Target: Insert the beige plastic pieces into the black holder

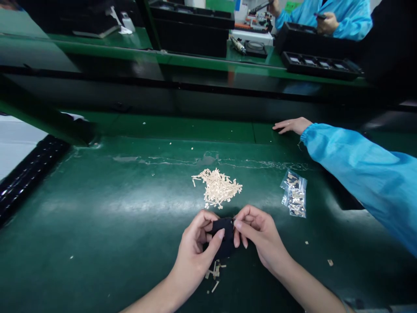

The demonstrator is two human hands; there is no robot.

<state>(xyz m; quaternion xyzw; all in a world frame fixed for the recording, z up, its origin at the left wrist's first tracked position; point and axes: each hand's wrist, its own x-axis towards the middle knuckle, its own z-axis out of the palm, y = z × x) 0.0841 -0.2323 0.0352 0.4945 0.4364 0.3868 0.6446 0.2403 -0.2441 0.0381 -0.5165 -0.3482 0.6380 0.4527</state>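
A small black part (pixel 224 237) sits between both of my hands, low over the green bench mat (pixel 107 217). My left hand (pixel 197 248) grips it from the left, thumb on top. My right hand (pixel 257 234) pinches its upper right edge with thumb and fingertips. Just beyond my hands lies a heap of small beige strips (pixel 217 187). A few loose strips (pixel 215 271) lie on the mat under my left wrist.
Two clear bags of small pieces (pixel 295 193) lie to the right of the heap. A co-worker's blue sleeve (pixel 358 169) and hand (pixel 291 125) reach across from the right. Black trays (pixel 321 65) and another person in blue (pixel 329 17) are at the far bench.
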